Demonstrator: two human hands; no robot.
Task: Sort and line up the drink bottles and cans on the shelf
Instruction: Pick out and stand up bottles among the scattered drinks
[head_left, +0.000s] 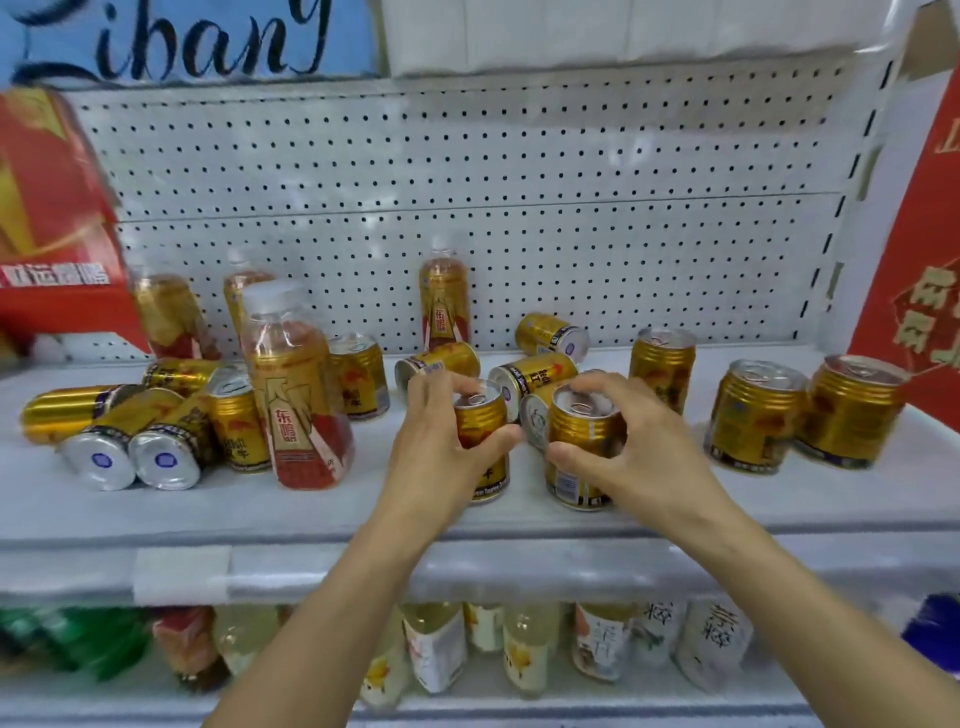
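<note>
The left hand (441, 436) curls its fingers and thumb around an upright gold can (480, 441), and the right hand (631, 447) grips a second upright gold can (582, 447) just beside it, both standing on the white shelf (519, 519). Behind the hands several cans lie tipped over (535, 376). Left of the left hand stands a large bottle (298, 395) among more toppled cans (166, 457). Right of the right hand, three cans stand upright (753, 415), and a smaller bottle (444, 301) stands at the pegboard (571, 208) behind.

Gold cans (480, 415), some toppled, seemingly unsorted among bottles (298, 395).
</note>
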